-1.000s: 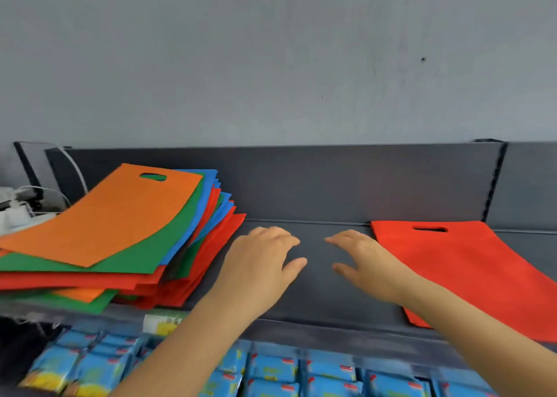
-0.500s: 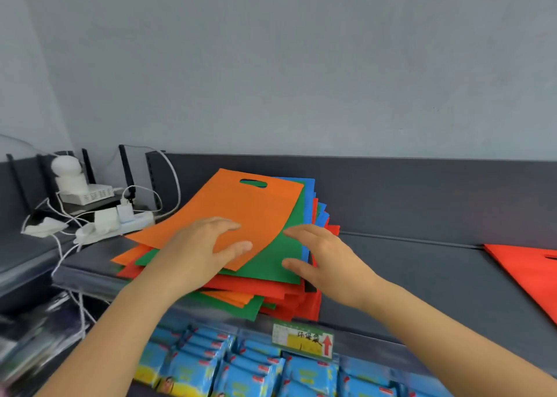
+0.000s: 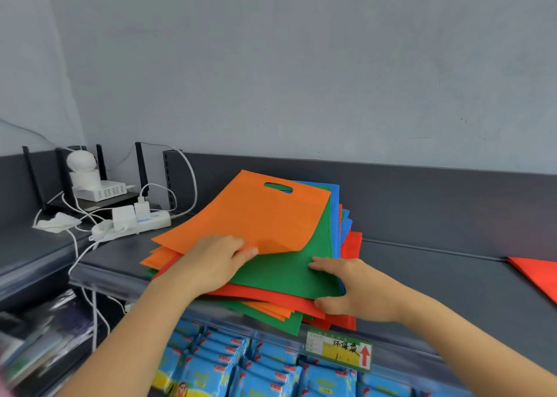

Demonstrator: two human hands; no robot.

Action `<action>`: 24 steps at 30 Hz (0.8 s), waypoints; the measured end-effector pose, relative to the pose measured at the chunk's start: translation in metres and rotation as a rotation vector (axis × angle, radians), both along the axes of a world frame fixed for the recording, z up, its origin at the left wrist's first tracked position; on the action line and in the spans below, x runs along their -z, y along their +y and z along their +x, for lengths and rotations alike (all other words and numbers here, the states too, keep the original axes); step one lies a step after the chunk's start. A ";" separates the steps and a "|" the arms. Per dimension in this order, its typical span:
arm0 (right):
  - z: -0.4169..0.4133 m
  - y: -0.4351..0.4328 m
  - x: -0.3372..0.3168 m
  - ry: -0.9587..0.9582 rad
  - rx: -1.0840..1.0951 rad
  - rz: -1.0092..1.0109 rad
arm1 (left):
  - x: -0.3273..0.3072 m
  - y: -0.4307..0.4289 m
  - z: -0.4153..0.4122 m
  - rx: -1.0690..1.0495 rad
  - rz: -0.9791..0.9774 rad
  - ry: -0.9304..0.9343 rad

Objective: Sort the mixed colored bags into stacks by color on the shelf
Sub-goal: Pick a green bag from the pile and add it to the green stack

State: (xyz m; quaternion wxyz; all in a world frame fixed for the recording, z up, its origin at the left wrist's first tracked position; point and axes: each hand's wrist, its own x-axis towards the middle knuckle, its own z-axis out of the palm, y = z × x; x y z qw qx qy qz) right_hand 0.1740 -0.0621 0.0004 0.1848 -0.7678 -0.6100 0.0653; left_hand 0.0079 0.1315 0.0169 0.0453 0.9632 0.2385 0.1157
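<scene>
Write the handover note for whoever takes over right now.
Left hand pinches the near edge of the top orange bag, corner raised.
Right hand lies flat on the green bag beneath, steadying the mixed pile.
Done: one red bag lies apart, far right on the shelf.
Left: the pile's orange, green, blue and red bags, all unsorted.

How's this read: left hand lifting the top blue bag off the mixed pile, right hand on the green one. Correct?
No: the head view shows the left hand lifting the top orange bag, not a blue one; right hand on the green bag.
</scene>
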 end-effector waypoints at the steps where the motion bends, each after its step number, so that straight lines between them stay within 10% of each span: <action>1: 0.001 -0.001 0.000 0.016 -0.004 0.019 | 0.000 0.000 0.001 -0.032 0.043 -0.032; 14: 0.018 0.007 -0.003 0.328 0.424 0.537 | -0.004 -0.019 0.004 0.015 0.159 -0.452; 24: 0.019 0.018 -0.002 0.799 0.506 0.431 | 0.016 -0.014 0.006 0.214 -0.029 -0.179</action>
